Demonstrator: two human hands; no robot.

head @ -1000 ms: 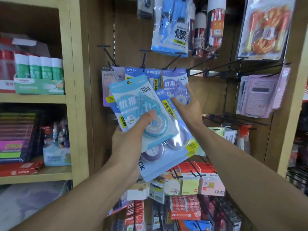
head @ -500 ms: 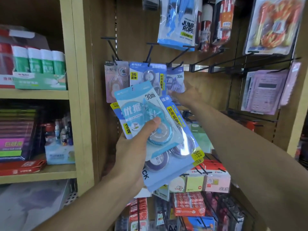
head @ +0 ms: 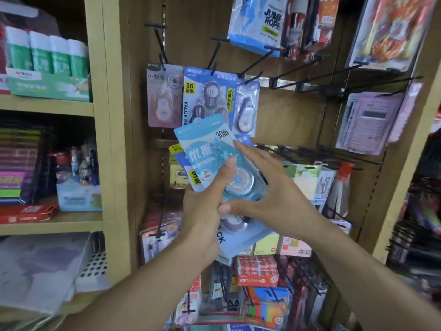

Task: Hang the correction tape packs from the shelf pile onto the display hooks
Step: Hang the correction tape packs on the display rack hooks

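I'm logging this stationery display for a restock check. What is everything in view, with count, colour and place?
30m correction tape pack: one, light blue, front of the held stack.
Value pack: one, blue, behind it in the stack.
Hung correction tape packs: three, pink, blue, pale blue, on upper hooks.
Jump rope pack: one, blue, top.
Calculators: lilac, right hooks; count unclear.
Glue sticks: four, green-white, left shelf.
Left hand: grips the stack.
Right hand: fingers spread over the front pack.
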